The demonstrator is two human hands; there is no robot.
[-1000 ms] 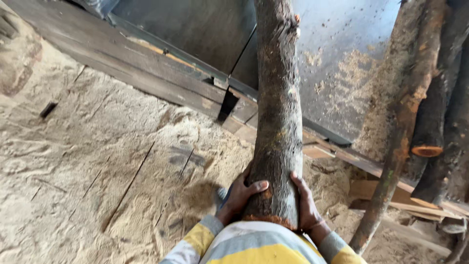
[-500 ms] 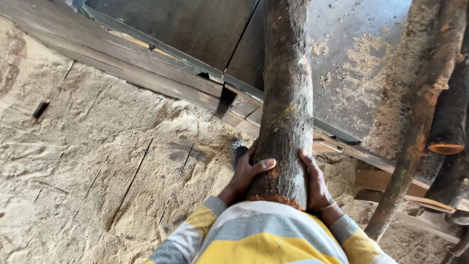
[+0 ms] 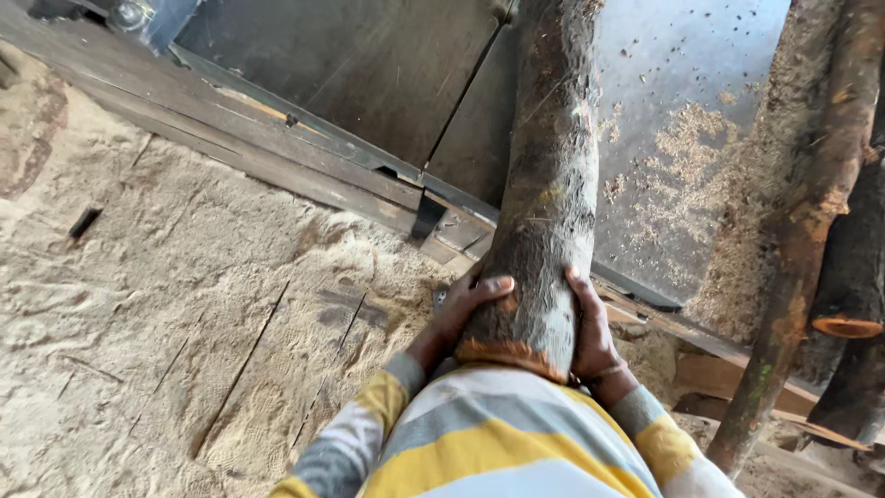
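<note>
A thick round log [image 3: 546, 184] with grey-brown bark runs away from me across a dark metal saw table [image 3: 369, 83]. Its near cut end shows an orange rim just above my chest. My left hand [image 3: 461, 309] clasps the log's left side near that end, thumb on top. Against the right side presses my right hand [image 3: 590, 327], fingers wrapped around the bark. Yellow, grey and white striped sleeves cover both arms.
Sawdust lies thick over the wooden boards [image 3: 166, 304] on the left. A metal rail [image 3: 304, 157] edges the table. Several thinner logs [image 3: 811, 212] lean upright on the right, one with a cut orange end [image 3: 848, 325]. Plank offcuts [image 3: 728, 373] lie below them.
The log and both hands have shifted forward along the table. My grip on the log's near end has stayed the same.
</note>
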